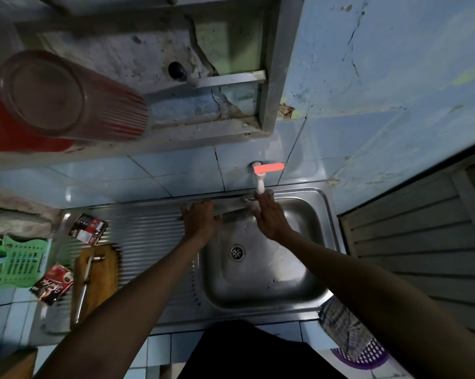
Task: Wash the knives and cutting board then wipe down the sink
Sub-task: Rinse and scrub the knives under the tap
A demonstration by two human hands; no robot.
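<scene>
While the left hand (199,218) gripped a knife (232,210) at centre frame and the flat, open-fingered right hand (269,216) rubbed it under the tap (259,177) over the sink (261,269), a second knife (87,280) lay on the cutting board (99,277) at lower left, apparently unwashed.

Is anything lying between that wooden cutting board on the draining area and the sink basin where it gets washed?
Nothing visible lies on the ribbed drainboard between the cutting board and the sink basin. Only the person's left forearm crosses above that stretch. A knife rests on the board itself, and packets lie at its far-left side.
</scene>
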